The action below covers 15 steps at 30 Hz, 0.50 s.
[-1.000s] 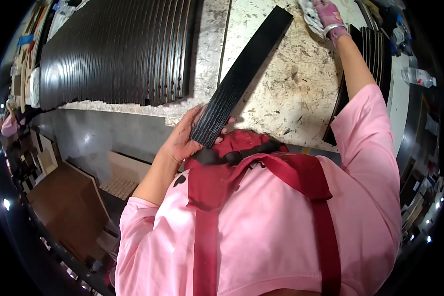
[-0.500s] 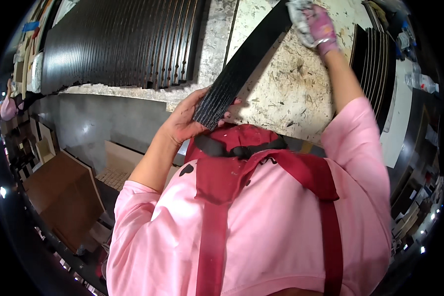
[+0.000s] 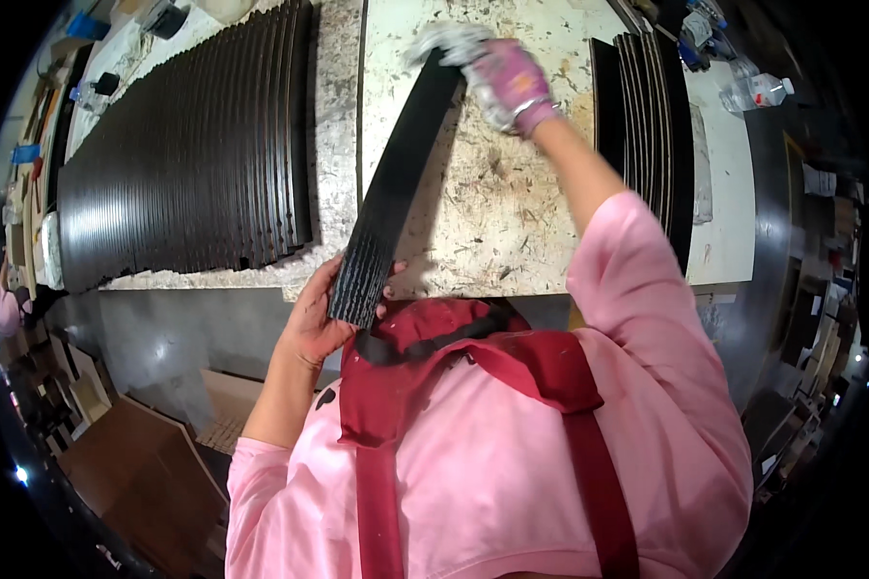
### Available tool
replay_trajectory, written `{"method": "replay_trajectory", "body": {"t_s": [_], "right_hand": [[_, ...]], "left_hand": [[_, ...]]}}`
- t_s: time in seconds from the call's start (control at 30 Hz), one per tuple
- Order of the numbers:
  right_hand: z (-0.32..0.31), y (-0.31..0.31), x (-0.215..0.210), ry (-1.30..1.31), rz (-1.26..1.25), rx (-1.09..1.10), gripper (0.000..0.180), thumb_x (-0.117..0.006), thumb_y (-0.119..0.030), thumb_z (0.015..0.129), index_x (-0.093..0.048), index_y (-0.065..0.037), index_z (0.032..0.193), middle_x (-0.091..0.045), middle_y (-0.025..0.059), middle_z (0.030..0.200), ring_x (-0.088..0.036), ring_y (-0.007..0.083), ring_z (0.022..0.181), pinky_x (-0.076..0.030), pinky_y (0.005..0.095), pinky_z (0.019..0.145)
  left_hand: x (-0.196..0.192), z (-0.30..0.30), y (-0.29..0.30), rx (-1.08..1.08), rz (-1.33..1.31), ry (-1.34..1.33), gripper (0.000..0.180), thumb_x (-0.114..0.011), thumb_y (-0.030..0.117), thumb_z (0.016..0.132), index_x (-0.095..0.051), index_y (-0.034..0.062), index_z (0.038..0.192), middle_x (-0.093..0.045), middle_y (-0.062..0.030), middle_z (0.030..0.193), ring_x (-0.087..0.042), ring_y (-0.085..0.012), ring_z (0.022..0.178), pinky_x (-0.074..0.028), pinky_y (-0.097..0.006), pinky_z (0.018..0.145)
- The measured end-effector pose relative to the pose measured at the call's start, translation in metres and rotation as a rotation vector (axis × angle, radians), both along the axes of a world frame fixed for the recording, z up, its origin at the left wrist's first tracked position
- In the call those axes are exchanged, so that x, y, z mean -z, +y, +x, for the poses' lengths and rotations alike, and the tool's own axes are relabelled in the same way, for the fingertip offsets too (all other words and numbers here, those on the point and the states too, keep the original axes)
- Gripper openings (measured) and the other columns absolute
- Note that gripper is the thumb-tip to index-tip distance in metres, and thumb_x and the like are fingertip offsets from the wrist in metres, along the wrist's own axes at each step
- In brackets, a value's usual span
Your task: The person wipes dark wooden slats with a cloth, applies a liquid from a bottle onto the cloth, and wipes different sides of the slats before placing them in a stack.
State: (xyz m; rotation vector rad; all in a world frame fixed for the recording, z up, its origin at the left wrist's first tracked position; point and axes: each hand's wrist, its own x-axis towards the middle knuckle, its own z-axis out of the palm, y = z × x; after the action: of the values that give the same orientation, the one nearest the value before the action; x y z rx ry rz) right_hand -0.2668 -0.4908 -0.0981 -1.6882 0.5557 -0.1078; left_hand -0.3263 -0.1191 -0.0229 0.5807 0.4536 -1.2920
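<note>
Clear plastic bottle (image 3: 761,92) w/ red-and-white label lies at table's far right (cardboard boxes (image 3: 232,415) on floor, lower left).

Scuffed pale workbench (image 3: 512,212), grey floor (image 3: 183,338) below, brown cardboard boxes (image 3: 135,473) at lower left.

Bright overhead light is falling evenly on the pale bench (image 3: 492,193), and the raised arm is casting a soft shadow beside the dark strip (image 3: 396,183). The fisheye lens is bending straight edges toward the rim, where the frame is fading to black. Small glare spots are dotting the dim left edge. The gloved right hand (image 3: 512,82) is looking slightly blurred.
</note>
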Motion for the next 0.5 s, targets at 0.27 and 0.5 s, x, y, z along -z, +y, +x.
{"method": "replay_trajectory", "body": {"t_s": [0.27,0.5], "right_hand": [[-0.032,-0.116,0.042,-0.129,0.033,0.610,0.059,-0.069,-0.032,0.079,-0.052,0.004,0.122,-0.063,0.0196,0.111,-0.061,0.0259,0.098,-0.047,0.0332,0.084],[-0.064,0.058,-0.071,-0.218,-0.916,-0.109,0.037,-0.052,-0.030,0.087,-0.053,-0.008,0.117,-0.062,0.0119,0.102,-0.062,0.0217,0.088,-0.053,0.0320,0.073]], "left_hand": [[-0.027,-0.004,-0.001,0.135,0.268,-0.464,0.059,-0.051,0.023,0.091,-0.026,0.0083,0.142,-0.052,-0.0196,0.120,-0.057,-0.0249,0.092,-0.051,-0.034,0.076],[0.000,-0.007,0.009,0.558,0.585,-1.269,0.087,-0.078,0.028,0.073,-0.029,-0.0014,0.139,-0.057,-0.0144,0.112,-0.052,-0.0168,0.102,-0.042,-0.028,0.088]]}}
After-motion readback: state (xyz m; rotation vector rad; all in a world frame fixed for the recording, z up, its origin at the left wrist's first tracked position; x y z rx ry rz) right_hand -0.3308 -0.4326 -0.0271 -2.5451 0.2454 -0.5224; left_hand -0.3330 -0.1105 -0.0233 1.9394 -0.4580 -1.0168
